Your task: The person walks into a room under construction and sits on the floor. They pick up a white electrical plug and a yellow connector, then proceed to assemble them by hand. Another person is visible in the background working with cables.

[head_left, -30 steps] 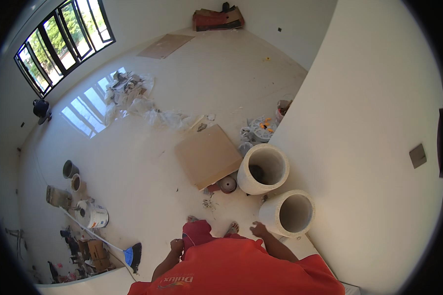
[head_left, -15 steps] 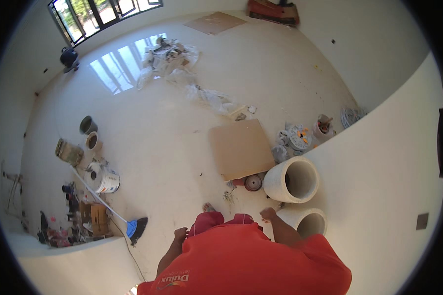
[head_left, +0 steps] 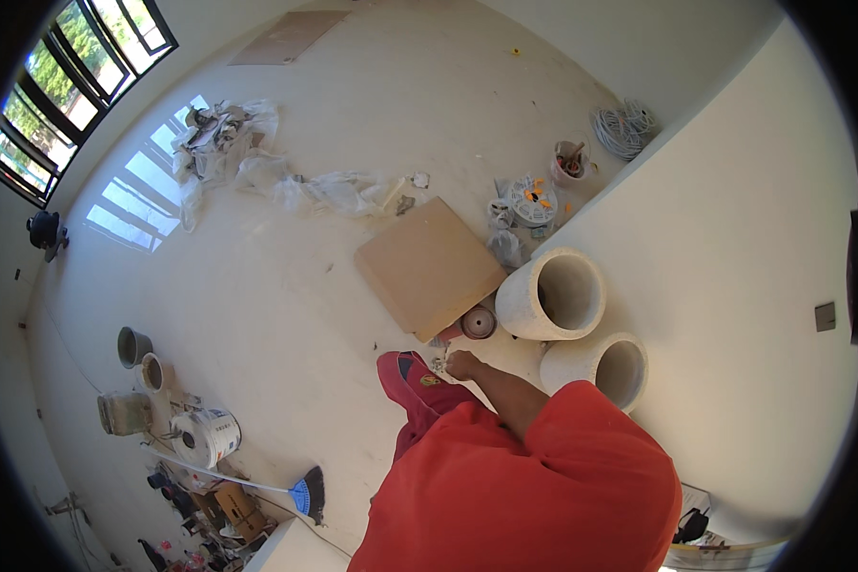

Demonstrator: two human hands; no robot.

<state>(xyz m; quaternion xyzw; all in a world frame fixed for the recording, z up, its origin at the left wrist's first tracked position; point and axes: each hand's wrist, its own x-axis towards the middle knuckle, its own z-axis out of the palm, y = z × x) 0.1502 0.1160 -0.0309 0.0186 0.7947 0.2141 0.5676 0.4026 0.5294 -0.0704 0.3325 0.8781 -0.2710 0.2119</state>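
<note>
Centrally: floor scraps [head_left: 439, 364], loose, ungathered; just beside, right hand [head_left: 461, 365], fingers curled, whether around anything cannot be told. Left hand: out of view. Above: reddish round pot [head_left: 479, 322], cardboard panel [head_left: 429, 267]. Right of centre: two cylindrical planters [head_left: 551, 296]. Lower left: blue-headed broom [head_left: 303, 493], unhandled. Upper left: plastic sheeting [head_left: 221, 148], heaped.

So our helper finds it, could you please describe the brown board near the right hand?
Beside the white wall are two pale hollow cylinders. Left of the farther one lies the brown board, beyond the right hand. Unlike its rounded neighbours, it is flat and squarish.
</note>
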